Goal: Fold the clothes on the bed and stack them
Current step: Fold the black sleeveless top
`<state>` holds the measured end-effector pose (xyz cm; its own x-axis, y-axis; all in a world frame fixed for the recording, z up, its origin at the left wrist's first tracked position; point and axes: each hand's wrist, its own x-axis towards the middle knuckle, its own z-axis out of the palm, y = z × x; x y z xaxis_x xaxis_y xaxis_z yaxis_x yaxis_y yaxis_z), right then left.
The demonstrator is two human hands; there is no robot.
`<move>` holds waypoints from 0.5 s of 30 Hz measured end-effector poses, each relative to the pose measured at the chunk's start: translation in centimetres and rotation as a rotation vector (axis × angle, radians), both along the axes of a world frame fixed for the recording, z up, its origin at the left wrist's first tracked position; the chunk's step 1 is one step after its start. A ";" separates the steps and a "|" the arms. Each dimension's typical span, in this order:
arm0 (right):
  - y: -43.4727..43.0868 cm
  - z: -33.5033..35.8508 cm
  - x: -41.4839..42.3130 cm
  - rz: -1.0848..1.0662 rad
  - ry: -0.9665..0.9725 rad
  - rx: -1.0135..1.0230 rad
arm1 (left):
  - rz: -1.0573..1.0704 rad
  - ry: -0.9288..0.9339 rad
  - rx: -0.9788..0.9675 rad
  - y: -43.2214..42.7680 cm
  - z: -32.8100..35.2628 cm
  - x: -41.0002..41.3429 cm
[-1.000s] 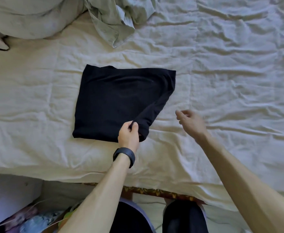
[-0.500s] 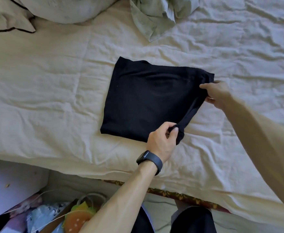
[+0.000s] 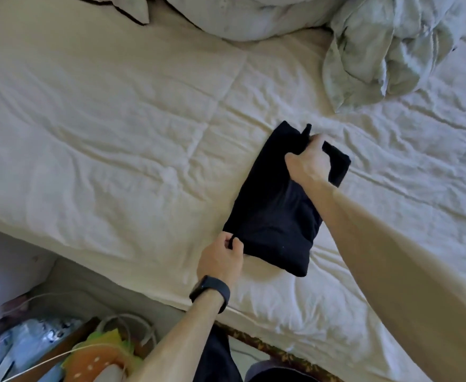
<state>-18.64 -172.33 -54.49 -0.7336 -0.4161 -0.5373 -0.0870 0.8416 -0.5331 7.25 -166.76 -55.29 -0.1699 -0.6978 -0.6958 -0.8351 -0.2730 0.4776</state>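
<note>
In the head view, a folded black garment is seen right of the frame's centre, lying on the cream sheet of the bed as a narrow, tilted oblong that runs from the lower middle up toward the right.

Its lower left corner is pinched by the left hand; the thumb and fingertips are closed on a small fold of cloth at the very edge, and the rest of the garment lies above and to the right of them. A dark wristband is worn on that wrist.

The garment's upper end is gripped by the right hand, whose fingers are curled round gathered cloth. A short tip of fabric stands up just left of the knuckles, and a dark strip shows just right of them.

A crumpled pale green garment is seen at the upper right, apart from the black one. Bunched pale bedding lies along the top edge.
</note>
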 end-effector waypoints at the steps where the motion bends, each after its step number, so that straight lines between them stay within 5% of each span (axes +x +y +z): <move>1: -1.1 -0.3 0.7 0.022 0.021 0.042 | -0.013 -0.028 0.022 -0.5 -0.6 0.5; 9: -4.2 -2.1 2.9 0.047 0.173 0.142 | -0.119 -0.062 0.120 -2.3 -2.8 1.8; 15: -5.1 -2.1 3.0 -0.029 0.020 0.077 | -0.124 -0.068 0.082 -3.1 -2.4 2.0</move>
<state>-15.63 -177.42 -56.59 -0.7555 -0.3524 -0.5523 -0.0718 0.8825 -0.4648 9.25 -169.86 -57.65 -0.2018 -0.6147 -0.7625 -0.8943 -0.2017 0.3993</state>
